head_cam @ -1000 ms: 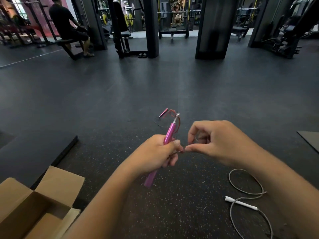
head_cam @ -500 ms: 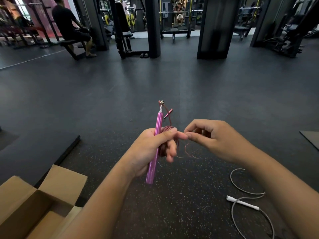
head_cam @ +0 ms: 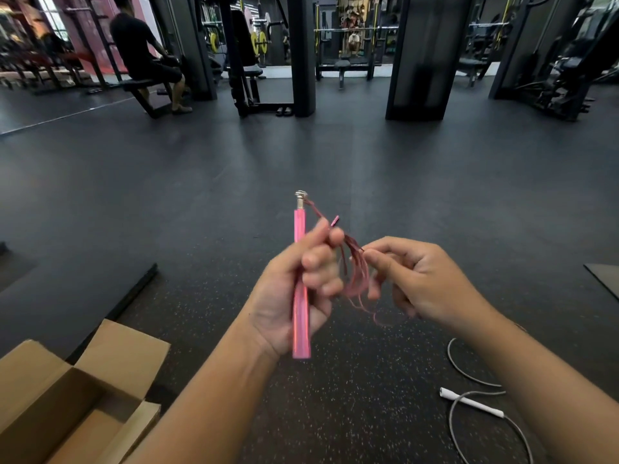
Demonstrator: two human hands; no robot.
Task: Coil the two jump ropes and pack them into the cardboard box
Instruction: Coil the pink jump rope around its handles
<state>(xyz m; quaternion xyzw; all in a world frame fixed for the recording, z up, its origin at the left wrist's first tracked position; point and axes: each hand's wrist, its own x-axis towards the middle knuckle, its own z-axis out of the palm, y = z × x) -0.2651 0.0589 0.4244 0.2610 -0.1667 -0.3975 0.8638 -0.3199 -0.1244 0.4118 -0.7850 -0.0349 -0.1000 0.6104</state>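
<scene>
Our left hand (head_cam: 294, 289) was closed around the pink handle (head_cam: 300, 286), holding it nearly upright with its metal tip at the top. Half a second before, that handle had leaned a little to the right; 1 second before, it had tilted further and sat lower in the fist. So we had been turning it straighter with each wrap.

Our right hand (head_cam: 422, 279) pinched the thin red cord (head_cam: 356, 272) between thumb and forefinger, just beside the left fingers. Several loops hung bunched between the 2 hands, more than half a second earlier, when only a loose curl showed there. A short tail trailed below the loops. The second pink handle (head_cam: 335, 221) poked out above the left fingers.

We judged the first rope close to coiled, with only that tail left to take up. The loops looked springy and loose, so letting go early could have undone them.

The white rope (head_cam: 472, 401) lay uncoiled on the floor (head_cam: 335, 413) at lower right, where it had lain all along. The box (head_cam: 100, 380) sat open at lower left, and what we could see of its inside held no rope. So 1 rope was nearly ready and nothing was packed yet.
</scene>
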